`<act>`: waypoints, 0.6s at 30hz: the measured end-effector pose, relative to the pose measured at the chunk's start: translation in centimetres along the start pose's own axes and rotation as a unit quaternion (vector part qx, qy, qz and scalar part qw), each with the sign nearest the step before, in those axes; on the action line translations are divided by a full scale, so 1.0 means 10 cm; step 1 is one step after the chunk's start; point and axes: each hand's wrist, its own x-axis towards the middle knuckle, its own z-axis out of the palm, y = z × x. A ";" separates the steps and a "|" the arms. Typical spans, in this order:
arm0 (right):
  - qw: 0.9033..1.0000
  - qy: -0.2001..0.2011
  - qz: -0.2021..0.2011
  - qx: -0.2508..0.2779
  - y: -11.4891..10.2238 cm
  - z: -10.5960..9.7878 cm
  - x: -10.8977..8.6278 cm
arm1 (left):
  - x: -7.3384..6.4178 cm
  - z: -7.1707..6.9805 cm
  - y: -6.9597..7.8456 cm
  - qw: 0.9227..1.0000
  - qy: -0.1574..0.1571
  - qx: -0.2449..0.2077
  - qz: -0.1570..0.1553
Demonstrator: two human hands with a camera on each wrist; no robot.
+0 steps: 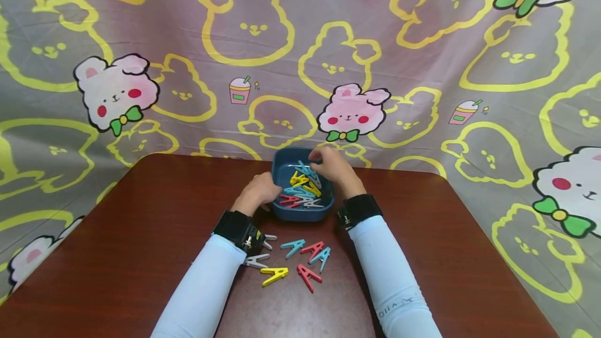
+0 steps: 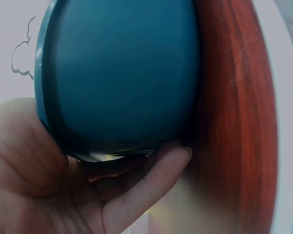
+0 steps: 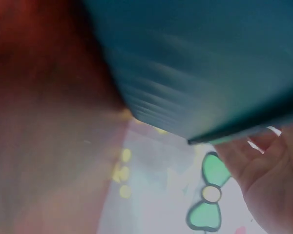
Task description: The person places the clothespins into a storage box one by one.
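A dark blue plastic basket (image 1: 302,215) stands near the table's far edge, with blue, yellow, red and white clothespins inside. My left hand (image 1: 258,192) grips the basket's left side, thumb at the rim; the left wrist view shows the fingers (image 2: 151,187) curled against the outside wall. Over the right rim reaches my right hand (image 1: 335,168), its bent fingers close to a blue clothespin (image 1: 306,169) in the basket. The rim hides those fingertips in the right wrist view, so whether they pinch the clothespin does not show.
In front of the basket lie several loose clothespins, among them a yellow clothespin (image 1: 274,275), a red clothespin (image 1: 308,277) and a white clothespin (image 1: 256,261), partly beside the left sleeve. A patterned cloth (image 1: 281,40) hangs right behind the brown table (image 1: 155,213).
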 end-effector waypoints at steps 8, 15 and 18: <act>0.998 0.025 0.062 0.014 -0.27 -0.44 -0.23 | -0.01 -0.09 -0.01 1.000 0.010 0.007 0.000; 0.991 -0.023 0.132 0.015 -0.41 -0.70 -0.68 | 0.13 -0.01 -0.12 1.000 -0.006 0.009 0.003; 0.986 -0.042 0.162 -0.003 -0.41 -0.61 -0.74 | 0.36 0.07 -0.27 1.000 -0.012 0.006 0.005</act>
